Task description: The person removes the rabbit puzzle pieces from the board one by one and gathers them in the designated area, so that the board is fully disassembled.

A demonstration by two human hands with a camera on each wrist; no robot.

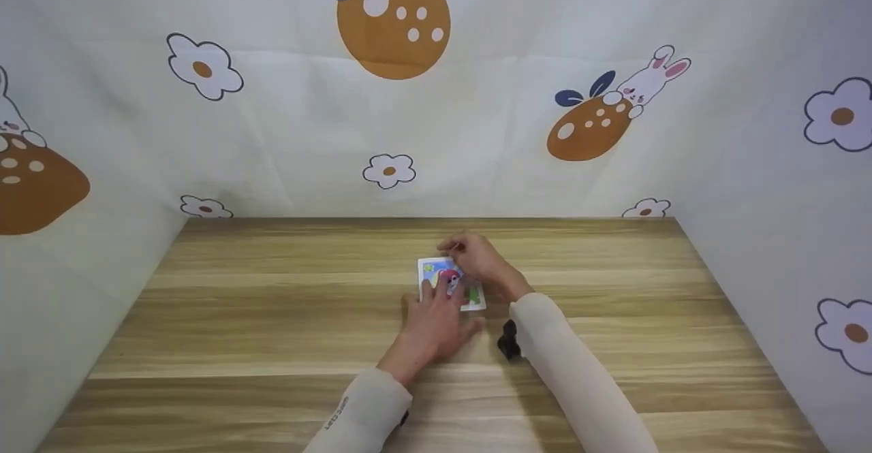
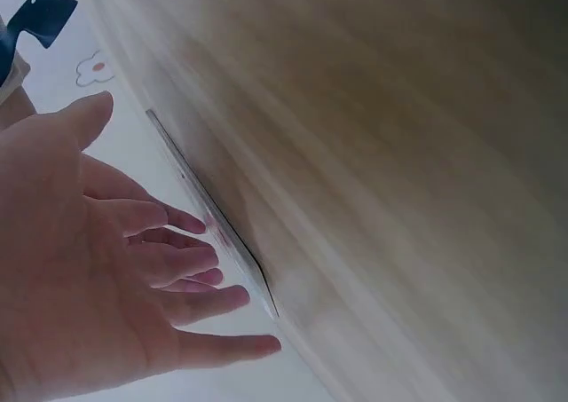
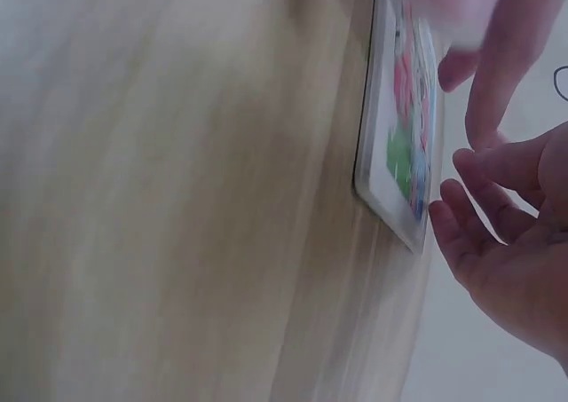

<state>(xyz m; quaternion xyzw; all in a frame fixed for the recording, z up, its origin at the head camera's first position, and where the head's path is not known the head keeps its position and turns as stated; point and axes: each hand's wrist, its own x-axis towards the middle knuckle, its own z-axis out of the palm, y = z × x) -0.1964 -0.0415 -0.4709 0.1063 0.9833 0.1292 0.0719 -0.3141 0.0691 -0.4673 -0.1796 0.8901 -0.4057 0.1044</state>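
Note:
A thin rectangular board (image 1: 428,267) with a white border and a colourful cartoon picture lies flat on the wooden table. My left hand (image 1: 436,318) reaches over its near side, fingers spread across the picture and thumb out to the right. At the board's far right edge is my right hand (image 1: 479,257), its fingers bent loosely with nothing visible between them. From the right wrist, the board (image 3: 398,158) shows a green patch and a pale rim beside the right fingertips (image 3: 444,211). Part of the picture is hidden under the left fingers.
The wooden table (image 1: 272,317) runs back to a pale cloth (image 1: 293,133) printed with flowers and rabbits, which also hangs at both sides. Black wrist gear (image 1: 508,340) sits under the right sleeve (image 1: 579,371).

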